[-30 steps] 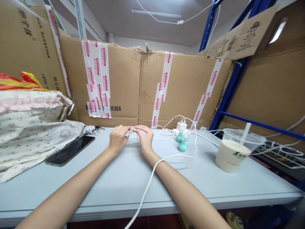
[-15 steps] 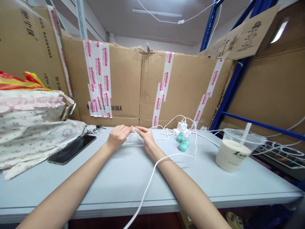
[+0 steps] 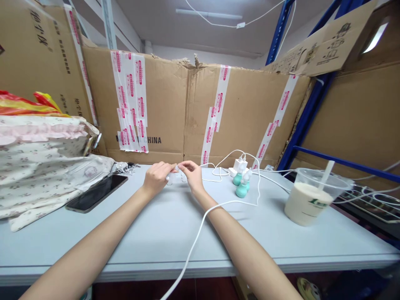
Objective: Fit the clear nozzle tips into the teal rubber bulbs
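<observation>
Over the far middle of the table, my left hand (image 3: 156, 178) is closed, its fingers curled around a small translucent piece (image 3: 177, 167). My right hand (image 3: 193, 177) pinches the same piece from the other side, thumb and fingertips nearly meeting those of the left. Its exact kind is too small and half hidden to make out. Just below the fingers, small clear plastic parts (image 3: 183, 178) show between the hands. To the right stand small teal bulbs (image 3: 241, 190) with clear tops. A white cable (image 3: 200, 233) passes over my right forearm.
A plastic cup of milky drink (image 3: 308, 204) with a straw stands at right. A black phone (image 3: 97, 193) lies at left beside a floral cloth bag (image 3: 40, 175). White chargers (image 3: 239, 164) sit behind the bulbs. A taped cardboard wall (image 3: 165, 104) closes the table's back.
Both hands stay together around the small piece; the right fingers have bent and lifted slightly. The whole view has shifted a little with the head.
</observation>
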`<state>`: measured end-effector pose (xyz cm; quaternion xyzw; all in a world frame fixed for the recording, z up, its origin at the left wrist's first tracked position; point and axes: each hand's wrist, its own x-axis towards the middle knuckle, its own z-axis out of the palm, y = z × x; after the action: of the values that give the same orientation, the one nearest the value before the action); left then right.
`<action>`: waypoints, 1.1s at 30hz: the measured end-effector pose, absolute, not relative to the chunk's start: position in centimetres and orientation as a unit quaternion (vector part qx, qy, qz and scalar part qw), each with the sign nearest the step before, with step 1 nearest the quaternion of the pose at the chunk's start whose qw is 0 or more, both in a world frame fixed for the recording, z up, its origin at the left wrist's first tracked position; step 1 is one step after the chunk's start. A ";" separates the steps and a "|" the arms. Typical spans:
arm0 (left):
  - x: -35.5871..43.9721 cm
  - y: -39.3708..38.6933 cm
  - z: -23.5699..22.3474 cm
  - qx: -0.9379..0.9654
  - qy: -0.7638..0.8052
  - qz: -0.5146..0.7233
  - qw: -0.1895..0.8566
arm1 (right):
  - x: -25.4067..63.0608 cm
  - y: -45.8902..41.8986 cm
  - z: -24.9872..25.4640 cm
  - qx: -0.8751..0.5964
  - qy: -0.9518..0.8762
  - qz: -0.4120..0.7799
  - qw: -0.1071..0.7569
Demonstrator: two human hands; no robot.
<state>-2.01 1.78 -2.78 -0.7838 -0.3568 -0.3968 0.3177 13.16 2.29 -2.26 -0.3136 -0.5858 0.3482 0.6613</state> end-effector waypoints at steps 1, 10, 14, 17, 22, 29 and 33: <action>-2.1 1.8 -2.8 -0.784 -0.356 -0.396 0.319 | 13.2 2.2 -2.3 -0.318 -0.591 0.334 0.662; -2.0 2.0 -2.9 -0.776 -0.358 -0.410 0.320 | 13.6 1.8 -1.9 -0.333 -0.601 0.278 0.671; -2.0 2.0 -2.8 -0.781 -0.362 -0.400 0.315 | 13.3 2.2 -2.2 -0.336 -0.523 0.419 0.662; -2.3 2.2 -2.3 -0.774 -0.372 -0.400 0.319 | 13.7 2.5 -2.2 -0.343 -0.514 0.421 0.664; -4.2 3.3 -1.8 -0.739 -0.425 -0.421 0.309 | 15.3 3.8 -1.5 -0.423 -0.657 0.216 0.584; -6.1 4.2 -1.6 -0.711 -0.504 -0.418 0.256 | 13.6 6.9 -1.0 -0.507 -0.832 -0.154 0.165; -6.2 4.2 -1.5 -0.710 -0.522 -0.408 0.239 | 11.9 8.3 -1.3 -0.507 -0.841 -0.176 0.075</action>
<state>-6.15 4.16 -1.52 -0.7095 -0.5222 -0.4085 0.2387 11.91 8.25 -1.30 -0.5069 -0.8406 -0.1757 0.0748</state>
